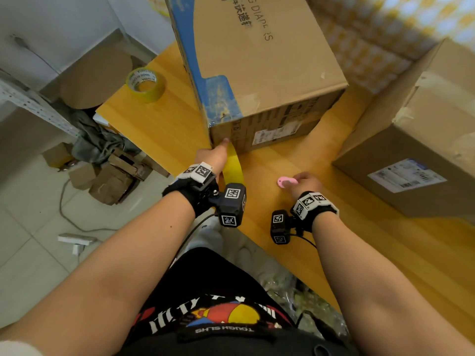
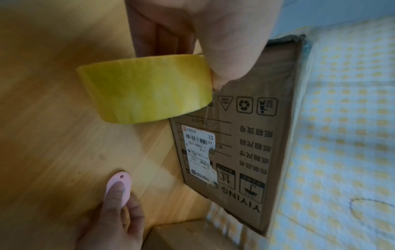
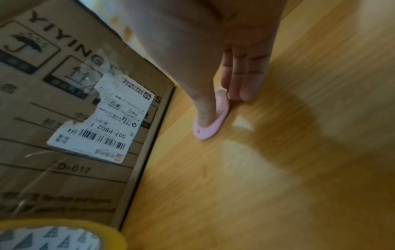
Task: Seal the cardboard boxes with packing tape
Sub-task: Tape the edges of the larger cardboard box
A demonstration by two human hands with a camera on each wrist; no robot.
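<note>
Large cardboard box (image 1: 259, 73) stands on the wooden counter (image 1: 159, 129), a second box (image 1: 411, 140) to its right. Left hand (image 1: 213, 155) grips a yellow tape roll (image 2: 145, 88), thumb pressed against the box's near face by the corner. Right hand (image 1: 305, 179) pinches a small pink cutter (image 1: 286, 181) lying on the counter, thumb on top, fingers (image 3: 243, 84) alongside. A spare roll (image 1: 145, 84) sits at the counter's far left. Tape looks thin and clingy: best held taut from the roll. Box seems stiff, edges scuffed.
</note>
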